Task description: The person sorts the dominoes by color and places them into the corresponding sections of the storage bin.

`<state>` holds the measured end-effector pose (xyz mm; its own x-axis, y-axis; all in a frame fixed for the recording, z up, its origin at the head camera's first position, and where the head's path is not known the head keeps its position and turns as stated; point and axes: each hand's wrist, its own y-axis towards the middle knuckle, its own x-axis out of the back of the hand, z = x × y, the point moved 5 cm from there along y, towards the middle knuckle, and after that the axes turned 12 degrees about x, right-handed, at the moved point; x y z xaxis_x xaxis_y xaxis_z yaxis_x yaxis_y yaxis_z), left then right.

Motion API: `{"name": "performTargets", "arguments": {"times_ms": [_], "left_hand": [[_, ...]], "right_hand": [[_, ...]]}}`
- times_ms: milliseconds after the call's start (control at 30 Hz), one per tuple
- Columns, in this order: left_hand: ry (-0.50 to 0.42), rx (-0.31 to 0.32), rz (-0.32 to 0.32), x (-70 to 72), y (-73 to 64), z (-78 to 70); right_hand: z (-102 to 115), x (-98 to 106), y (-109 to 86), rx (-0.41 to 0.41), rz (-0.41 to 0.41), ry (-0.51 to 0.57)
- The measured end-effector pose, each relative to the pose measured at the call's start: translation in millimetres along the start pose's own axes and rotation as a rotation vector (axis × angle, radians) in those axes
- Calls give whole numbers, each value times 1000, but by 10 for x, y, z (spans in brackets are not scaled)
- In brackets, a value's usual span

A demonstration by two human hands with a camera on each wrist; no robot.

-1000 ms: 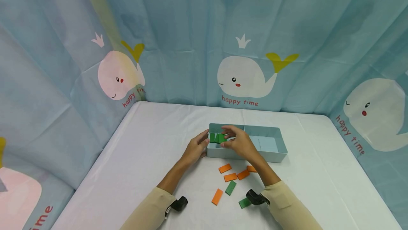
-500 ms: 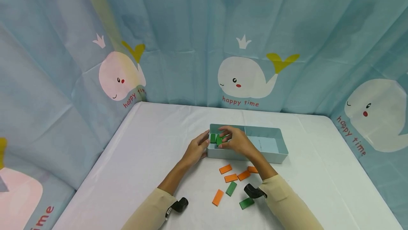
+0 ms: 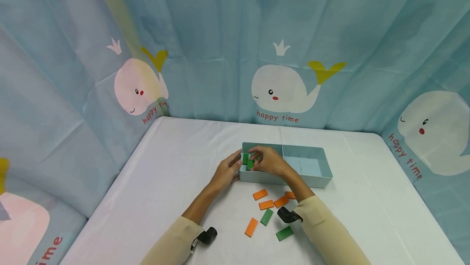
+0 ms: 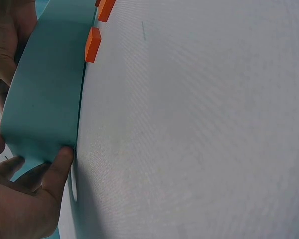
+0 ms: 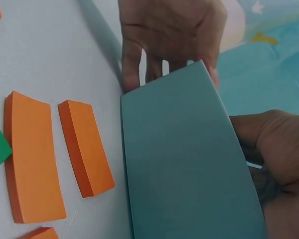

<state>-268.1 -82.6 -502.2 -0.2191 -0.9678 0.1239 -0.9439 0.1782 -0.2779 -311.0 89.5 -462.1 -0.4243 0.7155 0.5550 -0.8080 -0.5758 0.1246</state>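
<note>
My right hand reaches into the left compartment of a blue-grey divided box, its thumb and fingers pinching a green block. Left of that, another green block stands by the compartment's left wall. In the right wrist view the box's long wall hides the fingertips of my right hand. My left hand rests against the box's left end. Its fairly straight fingers press that end wall in the left wrist view, with the thumb near the upper rim.
In front of the box lie several orange blocks and two green blocks, one nearer the box and one nearer me. The box's right compartment has a pale floor. A curtain with whales hangs behind the white table.
My right hand has shifted left inside the compartment with the green block, toward the block at the left wall. The right forearm has swung left. My left hand stays at the box end.
</note>
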Motion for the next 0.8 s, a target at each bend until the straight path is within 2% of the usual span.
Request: {"name": "performTargets", "arguments": {"times_ms": [433,800], "left_hand": [[25,0,16,2,-15,0],[3,2,23,4,-6,8]], "right_hand": [[-19,-76,61,31,55,15],[-22,-24,-9,16,-2,54]]}}
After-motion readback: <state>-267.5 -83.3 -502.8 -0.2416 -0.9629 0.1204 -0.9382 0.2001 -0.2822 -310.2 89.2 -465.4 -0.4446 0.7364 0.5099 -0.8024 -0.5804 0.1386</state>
